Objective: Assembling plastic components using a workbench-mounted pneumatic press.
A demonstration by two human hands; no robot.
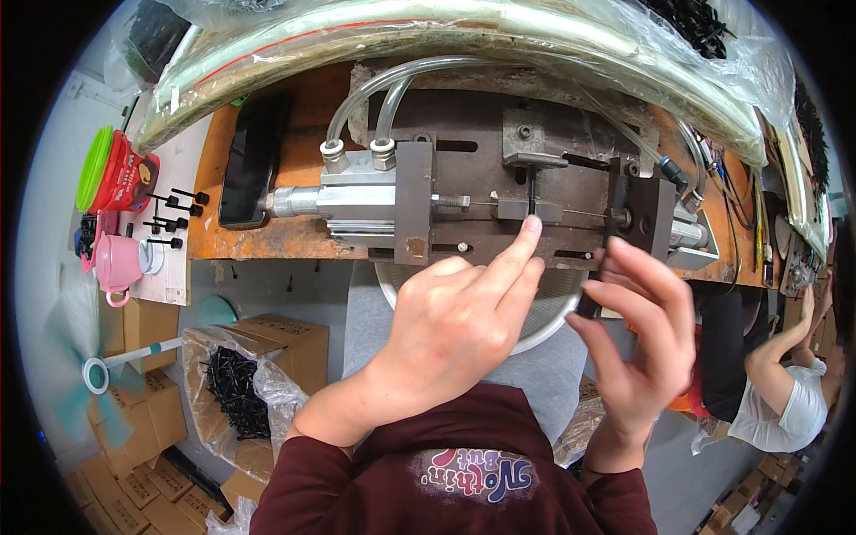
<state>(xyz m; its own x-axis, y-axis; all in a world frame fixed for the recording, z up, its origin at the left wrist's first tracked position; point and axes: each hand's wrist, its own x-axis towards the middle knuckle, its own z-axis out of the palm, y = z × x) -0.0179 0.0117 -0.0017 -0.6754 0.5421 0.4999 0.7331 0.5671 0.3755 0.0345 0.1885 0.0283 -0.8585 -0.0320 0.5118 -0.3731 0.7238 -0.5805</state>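
Note:
My left hand (459, 312) reaches over the front of a metal fixture (415, 201), its index finger stretched out. That fingertip touches the near end of a thin black rod (532, 192), which lies across a small grey block (510, 210) under a steel bracket (526, 143). My left thumb is hidden beneath the hand. To the right, my right hand (649, 334) is curled with a dark, short rod-like piece (588, 301) between thumb and fingers. The fingers cover part of that piece. Below both hands, a white-rimmed mesh basket (544, 332) rests on my lap.
Air cylinders (357, 201) with clear hoses (392, 76) flank the fixture. A phone (252, 160), several black screw-like pieces (174, 209) and a pink cup (118, 260) lie left. A fan (95, 375) and a bag of black pieces (236, 388) stand below. A co-worker (785, 401) sits at right.

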